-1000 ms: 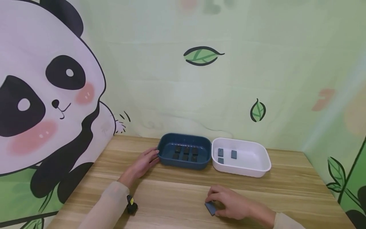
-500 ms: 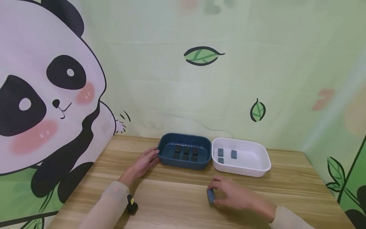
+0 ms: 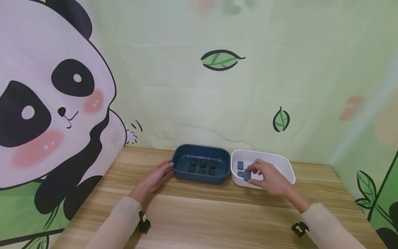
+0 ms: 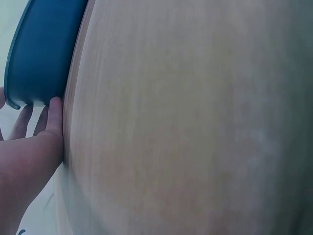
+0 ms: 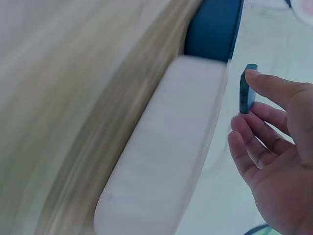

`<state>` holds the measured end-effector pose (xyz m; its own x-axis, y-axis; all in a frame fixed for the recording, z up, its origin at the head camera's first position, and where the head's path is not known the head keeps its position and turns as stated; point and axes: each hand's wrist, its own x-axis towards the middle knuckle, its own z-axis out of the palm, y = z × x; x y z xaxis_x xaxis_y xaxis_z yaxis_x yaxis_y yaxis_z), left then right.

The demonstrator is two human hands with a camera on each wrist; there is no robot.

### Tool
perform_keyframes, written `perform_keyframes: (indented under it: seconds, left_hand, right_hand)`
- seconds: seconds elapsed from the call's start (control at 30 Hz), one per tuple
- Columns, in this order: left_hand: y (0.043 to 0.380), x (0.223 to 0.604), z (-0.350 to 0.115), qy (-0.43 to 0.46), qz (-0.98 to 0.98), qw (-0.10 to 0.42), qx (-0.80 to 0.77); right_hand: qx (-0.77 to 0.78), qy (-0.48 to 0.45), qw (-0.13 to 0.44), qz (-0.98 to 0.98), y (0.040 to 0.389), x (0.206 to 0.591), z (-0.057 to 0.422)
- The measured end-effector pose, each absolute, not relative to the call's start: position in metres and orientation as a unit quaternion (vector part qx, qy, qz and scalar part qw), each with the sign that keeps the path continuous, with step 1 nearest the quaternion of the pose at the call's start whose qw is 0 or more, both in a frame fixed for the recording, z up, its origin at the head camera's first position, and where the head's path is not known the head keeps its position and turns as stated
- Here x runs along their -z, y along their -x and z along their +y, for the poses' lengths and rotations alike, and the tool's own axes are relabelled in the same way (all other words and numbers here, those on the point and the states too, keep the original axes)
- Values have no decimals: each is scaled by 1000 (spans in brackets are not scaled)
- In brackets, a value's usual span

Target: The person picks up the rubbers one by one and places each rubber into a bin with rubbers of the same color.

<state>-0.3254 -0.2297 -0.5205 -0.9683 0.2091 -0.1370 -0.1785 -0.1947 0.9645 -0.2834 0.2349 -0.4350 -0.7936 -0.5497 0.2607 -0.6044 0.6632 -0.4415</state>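
My right hand (image 3: 269, 178) pinches a small blue-grey rectangular block (image 3: 247, 175) between thumb and fingertips, over the white tray (image 3: 237, 182). In the right wrist view the block (image 5: 247, 89) stands on edge above the tray's rim, thumb on one side. Inside the white tray lie blue-grey blocks (image 3: 240, 165), partly covered by the hand. My left hand (image 3: 157, 177) touches the left end of the dark blue tray (image 3: 199, 177) with extended fingers; the left wrist view shows the fingertips against its wall (image 4: 44, 54). Several black blocks (image 3: 203, 163) lie in two rows in the blue tray.
Both trays stand side by side on a wood-grain table (image 3: 199, 214), near a green wall cloth (image 3: 174, 97) with a panda print. A small black camera (image 3: 144, 223) sits on my left wrist, another camera (image 3: 300, 228) on my right.
My right hand has lifted the block off the table and carried it forward and right, over the white tray. My left hand has stayed at the blue tray.
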Motion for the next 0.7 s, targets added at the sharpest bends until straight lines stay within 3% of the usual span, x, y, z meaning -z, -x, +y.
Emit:
perform_keyframes:
  seconds: [0.17, 0.37, 0.7]
  left_hand:
    - [324, 519, -230, -13, 625, 124, -771]
    - [324, 520, -231, -11, 622, 127, -773]
    - [327, 521, -231, -13, 619, 129, -775]
  right_hand:
    - [-263, -279, 53, -922, 303, 438, 249]
    - [-244, -254, 15, -936, 323, 449, 258]
    - [-235, -279, -46, -930, 339, 460, 265]
